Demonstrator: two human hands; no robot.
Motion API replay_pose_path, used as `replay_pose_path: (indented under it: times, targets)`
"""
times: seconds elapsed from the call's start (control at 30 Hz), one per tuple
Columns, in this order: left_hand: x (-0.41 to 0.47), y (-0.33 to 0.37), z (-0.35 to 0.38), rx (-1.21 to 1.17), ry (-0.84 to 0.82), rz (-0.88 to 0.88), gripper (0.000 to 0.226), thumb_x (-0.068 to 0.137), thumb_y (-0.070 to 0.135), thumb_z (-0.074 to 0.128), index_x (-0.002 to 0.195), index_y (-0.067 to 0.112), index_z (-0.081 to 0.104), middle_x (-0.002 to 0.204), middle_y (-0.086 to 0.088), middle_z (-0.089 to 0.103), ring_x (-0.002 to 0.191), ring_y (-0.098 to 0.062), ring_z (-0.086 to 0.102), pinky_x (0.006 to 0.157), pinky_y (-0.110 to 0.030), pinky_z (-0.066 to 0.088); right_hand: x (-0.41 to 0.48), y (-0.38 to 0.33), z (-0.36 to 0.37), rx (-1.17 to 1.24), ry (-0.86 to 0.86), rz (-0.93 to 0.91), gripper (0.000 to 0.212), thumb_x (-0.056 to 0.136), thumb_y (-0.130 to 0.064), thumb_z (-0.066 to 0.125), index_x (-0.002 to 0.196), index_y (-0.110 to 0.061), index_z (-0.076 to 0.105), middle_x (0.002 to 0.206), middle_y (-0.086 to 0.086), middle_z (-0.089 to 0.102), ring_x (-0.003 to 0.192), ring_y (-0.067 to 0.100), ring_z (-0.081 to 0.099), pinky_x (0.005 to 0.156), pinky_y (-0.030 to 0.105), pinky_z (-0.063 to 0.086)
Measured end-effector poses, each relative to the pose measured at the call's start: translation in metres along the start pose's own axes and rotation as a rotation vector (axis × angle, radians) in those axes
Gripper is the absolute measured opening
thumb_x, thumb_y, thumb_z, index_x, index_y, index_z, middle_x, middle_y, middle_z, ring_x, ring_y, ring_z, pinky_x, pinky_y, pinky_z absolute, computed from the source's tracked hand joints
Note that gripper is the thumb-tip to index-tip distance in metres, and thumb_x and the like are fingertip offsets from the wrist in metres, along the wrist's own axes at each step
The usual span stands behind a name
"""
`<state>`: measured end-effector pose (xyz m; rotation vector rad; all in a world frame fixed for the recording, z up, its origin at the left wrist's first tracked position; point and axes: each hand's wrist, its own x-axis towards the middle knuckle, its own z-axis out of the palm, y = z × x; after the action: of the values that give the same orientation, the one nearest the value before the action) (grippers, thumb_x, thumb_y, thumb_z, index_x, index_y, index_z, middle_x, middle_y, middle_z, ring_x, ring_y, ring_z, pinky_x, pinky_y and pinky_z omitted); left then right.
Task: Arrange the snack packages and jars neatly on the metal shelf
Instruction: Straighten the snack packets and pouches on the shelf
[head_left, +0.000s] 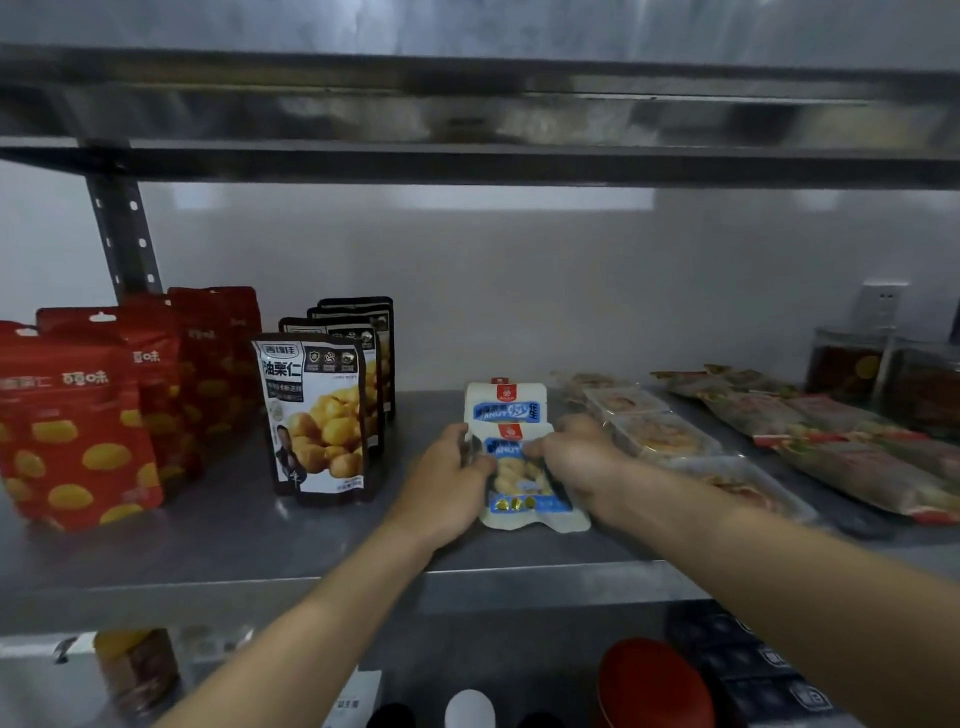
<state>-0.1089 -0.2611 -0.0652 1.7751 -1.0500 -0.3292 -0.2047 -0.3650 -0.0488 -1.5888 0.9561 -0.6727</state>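
Blurred jars (852, 366) far right; red round object (649, 683) partly below bottom edge.

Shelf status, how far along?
Looks done: red pouches and black chestnut pouches stand in rows on the left. In hand: left hand and right hand grip the front blue-white pack. Left: clear trays and long packets lie loose on the right.

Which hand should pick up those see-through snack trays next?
Probably the right hand. The clear trays lie just beside it. The left hand sits on the far side of the white-blue packet, which both hands hold.
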Motion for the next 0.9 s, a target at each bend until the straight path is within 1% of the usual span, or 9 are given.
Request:
replay_pose_path:
  times: [0.07, 0.2, 0.33, 0.47, 0.5, 0.57, 0.63, 0.8, 0.9]
  targets:
    - [0.001, 0.000, 0.000, -0.029, 0.003, -0.005, 0.037, 0.095, 0.020, 0.054, 0.132, 0.022, 0.049, 0.127, 0.005, 0.060, 0.099, -0.007, 0.058, 0.080, -0.021, 0.041, 0.001, 0.000, 0.001, 0.006, -0.010, -0.004, 0.010, 0.090, -0.001, 0.057, 0.093, -0.008, 0.064, 0.097, 0.015, 0.071, 0.090, 0.030, 0.070, 0.083, 0.045, 0.058]
    - [0.003, 0.000, 0.000, -0.054, -0.001, -0.017, 0.048, 0.095, 0.020, 0.054, 0.142, 0.022, 0.041, 0.137, 0.006, 0.053, 0.100, -0.004, 0.055, 0.067, -0.012, 0.039, 0.000, -0.001, 0.003, -0.011, -0.030, -0.013, 0.016, 0.090, -0.001, 0.058, 0.082, -0.014, 0.060, 0.096, 0.013, 0.071, 0.091, 0.028, 0.069, 0.085, 0.044, 0.057]
    - [0.005, -0.002, 0.001, -0.077, 0.014, -0.012, 0.048, 0.094, 0.019, 0.055, 0.141, 0.023, 0.042, 0.136, 0.005, 0.055, 0.102, -0.006, 0.056, 0.070, -0.015, 0.040, 0.000, -0.003, 0.001, -0.016, -0.023, -0.021, 0.020, 0.090, 0.000, 0.058, 0.078, -0.015, 0.057, 0.087, 0.009, 0.068, 0.091, 0.027, 0.069, 0.083, 0.041, 0.057]
    - [0.004, -0.002, 0.001, -0.063, 0.023, -0.008, 0.045, 0.094, 0.019, 0.054, 0.138, 0.023, 0.044, 0.133, 0.007, 0.057, 0.102, -0.006, 0.059, 0.081, -0.019, 0.043, 0.000, -0.002, 0.001, -0.014, -0.031, -0.013, 0.018, 0.090, 0.000, 0.058, 0.080, -0.014, 0.059, 0.093, 0.011, 0.071, 0.089, 0.027, 0.069, 0.084, 0.043, 0.057]
    - [0.004, -0.001, 0.002, -0.062, 0.023, -0.003, 0.043, 0.094, 0.018, 0.054, 0.136, 0.023, 0.045, 0.128, 0.009, 0.058, 0.095, -0.002, 0.060, 0.076, -0.014, 0.044, 0.001, -0.002, 0.001, -0.008, -0.037, -0.010, 0.015, 0.090, 0.001, 0.058, 0.082, -0.013, 0.061, 0.094, 0.013, 0.071, 0.089, 0.028, 0.070, 0.084, 0.044, 0.057]
    - [0.002, 0.002, 0.002, -0.060, 0.013, 0.001, 0.040, 0.095, 0.016, 0.054, 0.134, 0.023, 0.047, 0.106, 0.016, 0.058, 0.078, 0.008, 0.054, 0.058, -0.002, 0.042, 0.002, -0.002, 0.002, -0.005, -0.049, -0.007, 0.011, 0.089, 0.001, 0.059, 0.090, -0.009, 0.063, 0.096, 0.014, 0.072, 0.089, 0.028, 0.070, 0.085, 0.045, 0.058]
    - [0.000, 0.003, 0.002, -0.047, 0.005, 0.004, 0.039, 0.096, 0.015, 0.053, 0.134, 0.023, 0.047, 0.093, 0.021, 0.051, 0.069, 0.012, 0.049, 0.051, 0.003, 0.038, 0.002, -0.003, 0.003, -0.007, -0.050, -0.006, 0.011, 0.089, 0.000, 0.060, 0.089, -0.011, 0.062, 0.096, 0.013, 0.072, 0.088, 0.027, 0.071, 0.084, 0.045, 0.058]
    - [-0.002, 0.004, 0.001, -0.011, 0.000, 0.023, 0.041, 0.096, 0.015, 0.053, 0.136, 0.024, 0.047, 0.112, 0.010, 0.056, 0.071, 0.011, 0.049, 0.052, 0.003, 0.039, 0.001, -0.002, 0.002, -0.023, -0.043, -0.014, 0.013, 0.089, -0.003, 0.062, 0.084, -0.014, 0.059, 0.094, 0.011, 0.072, 0.087, 0.025, 0.070, 0.085, 0.044, 0.057]
    - [-0.006, 0.005, 0.000, 0.025, 0.015, 0.056, 0.041, 0.096, 0.017, 0.053, 0.137, 0.024, 0.046, 0.130, 0.006, 0.057, 0.083, 0.006, 0.051, 0.063, -0.003, 0.040, -0.003, -0.004, 0.000, -0.049, -0.027, -0.036, 0.014, 0.088, -0.007, 0.064, 0.079, -0.016, 0.059, 0.084, 0.007, 0.071, 0.081, 0.023, 0.070, 0.082, 0.040, 0.058]
